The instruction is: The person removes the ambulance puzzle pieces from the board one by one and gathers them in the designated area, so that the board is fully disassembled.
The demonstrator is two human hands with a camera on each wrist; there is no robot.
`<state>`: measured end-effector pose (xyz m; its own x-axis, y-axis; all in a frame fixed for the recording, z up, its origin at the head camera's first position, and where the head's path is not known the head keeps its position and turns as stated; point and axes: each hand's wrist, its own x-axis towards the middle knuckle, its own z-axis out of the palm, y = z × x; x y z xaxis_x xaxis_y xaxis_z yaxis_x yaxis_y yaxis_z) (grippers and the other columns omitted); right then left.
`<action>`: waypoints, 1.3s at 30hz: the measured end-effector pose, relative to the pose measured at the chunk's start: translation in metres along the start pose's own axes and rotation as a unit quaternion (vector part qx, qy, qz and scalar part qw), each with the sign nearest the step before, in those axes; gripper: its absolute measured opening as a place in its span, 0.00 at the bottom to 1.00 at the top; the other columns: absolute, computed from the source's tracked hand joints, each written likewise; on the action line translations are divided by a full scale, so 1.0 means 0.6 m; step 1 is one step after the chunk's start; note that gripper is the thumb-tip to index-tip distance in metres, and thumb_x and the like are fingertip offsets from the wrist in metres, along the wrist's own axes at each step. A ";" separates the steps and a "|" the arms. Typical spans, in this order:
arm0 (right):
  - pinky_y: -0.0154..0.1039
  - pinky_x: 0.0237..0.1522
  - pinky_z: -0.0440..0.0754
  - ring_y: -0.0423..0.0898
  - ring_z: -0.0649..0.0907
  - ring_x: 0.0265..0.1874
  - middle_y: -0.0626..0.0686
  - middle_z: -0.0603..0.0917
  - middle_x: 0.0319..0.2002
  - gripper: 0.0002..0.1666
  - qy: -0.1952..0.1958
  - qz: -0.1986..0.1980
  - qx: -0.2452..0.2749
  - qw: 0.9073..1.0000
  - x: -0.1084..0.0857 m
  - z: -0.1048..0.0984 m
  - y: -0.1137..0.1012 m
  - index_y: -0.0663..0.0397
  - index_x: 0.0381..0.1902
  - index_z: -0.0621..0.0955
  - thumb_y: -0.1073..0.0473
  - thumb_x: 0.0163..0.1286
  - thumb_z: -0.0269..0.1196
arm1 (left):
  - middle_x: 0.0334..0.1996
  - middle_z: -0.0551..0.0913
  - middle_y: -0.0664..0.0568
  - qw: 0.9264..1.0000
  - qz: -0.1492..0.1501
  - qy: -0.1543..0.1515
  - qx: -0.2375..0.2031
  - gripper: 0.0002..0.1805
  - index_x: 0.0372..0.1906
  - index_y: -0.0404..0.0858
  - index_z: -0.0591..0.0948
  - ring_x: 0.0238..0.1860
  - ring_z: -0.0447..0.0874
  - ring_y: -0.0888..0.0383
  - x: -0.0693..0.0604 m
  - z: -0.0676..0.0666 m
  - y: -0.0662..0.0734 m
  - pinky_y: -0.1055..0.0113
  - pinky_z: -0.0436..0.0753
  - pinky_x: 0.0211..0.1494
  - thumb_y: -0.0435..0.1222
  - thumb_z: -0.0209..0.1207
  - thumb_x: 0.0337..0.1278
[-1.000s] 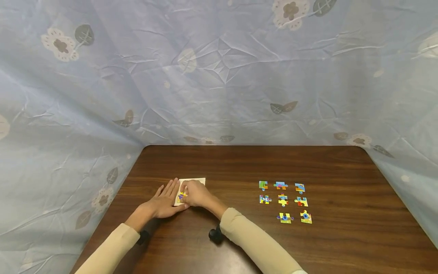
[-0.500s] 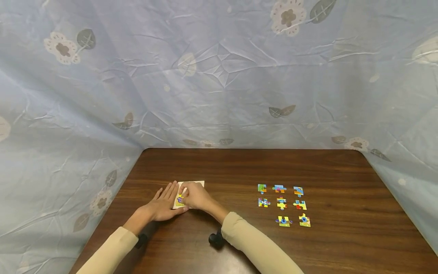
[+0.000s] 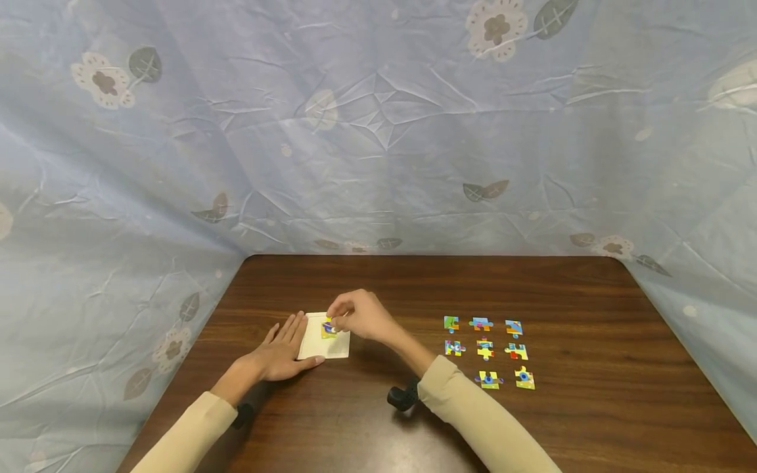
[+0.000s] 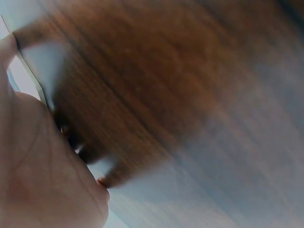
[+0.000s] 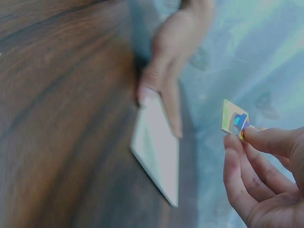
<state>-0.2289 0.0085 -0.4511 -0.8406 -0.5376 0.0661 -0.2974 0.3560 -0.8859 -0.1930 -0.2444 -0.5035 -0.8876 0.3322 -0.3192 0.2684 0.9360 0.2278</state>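
Note:
Between thumb and fingertips my right hand (image 3: 368, 316) pinches a yellow and blue jigsaw puzzle piece (image 5: 235, 117). In the right wrist view the piece is held up off the surface; in the head view it appears over a white square puzzle tray (image 3: 313, 348). No other piece shows on the tray. My left hand (image 3: 280, 355) lies flat with straight fingers along the tray's left side, its thumb at the front edge. In the left wrist view the palm (image 4: 42, 166) fills the lower left, and most fingers are hidden.
Several loose puzzle pieces (image 3: 485, 349) lie in rows on the right of the brown wooden table (image 3: 568, 295). A pale floral cloth (image 3: 378, 177) hangs behind and at the sides. A black wrist camera (image 3: 403, 397) sits under my right wrist.
My right hand has lifted the puzzle piece from the tray's left part and moved up and to the right, uncovering the white tray. The left hand stays in place.

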 end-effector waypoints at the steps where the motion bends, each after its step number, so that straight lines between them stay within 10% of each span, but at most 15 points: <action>1: 0.34 0.29 0.88 0.56 0.93 0.35 0.52 0.93 0.35 0.05 0.005 -0.005 0.007 1.000 -0.005 -0.010 0.000 0.53 0.41 0.90 0.66 0.68 0.71 | 0.87 0.35 0.38 1.000 0.001 0.001 -0.002 0.61 0.85 0.31 0.39 0.88 0.35 0.36 -0.001 0.000 0.000 0.31 0.40 0.86 0.72 0.45 0.71; 11: 0.54 0.42 0.93 0.54 0.93 0.35 0.57 0.94 0.38 0.10 0.013 0.000 0.038 0.999 -0.059 -0.103 -0.006 0.59 0.47 0.91 0.64 0.69 0.72 | 0.87 0.34 0.37 1.000 0.007 0.010 -0.008 0.61 0.85 0.32 0.37 0.88 0.33 0.36 -0.004 -0.003 -0.005 0.31 0.39 0.86 0.72 0.45 0.72; 39: 0.52 0.38 0.93 0.59 0.92 0.34 0.54 0.93 0.33 0.06 0.004 0.058 -0.011 0.998 -0.196 -0.223 0.065 0.57 0.43 0.91 0.61 0.73 0.69 | 0.87 0.33 0.37 1.000 0.013 0.010 -0.007 0.61 0.85 0.32 0.37 0.88 0.34 0.37 -0.002 0.004 -0.005 0.31 0.38 0.86 0.72 0.44 0.72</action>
<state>-0.2025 0.1880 -0.4319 -0.8736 -0.4856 -0.0325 -0.2075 0.4319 -0.8777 -0.1918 -0.2475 -0.5060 -0.8875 0.3544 -0.2944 0.2866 0.9250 0.2494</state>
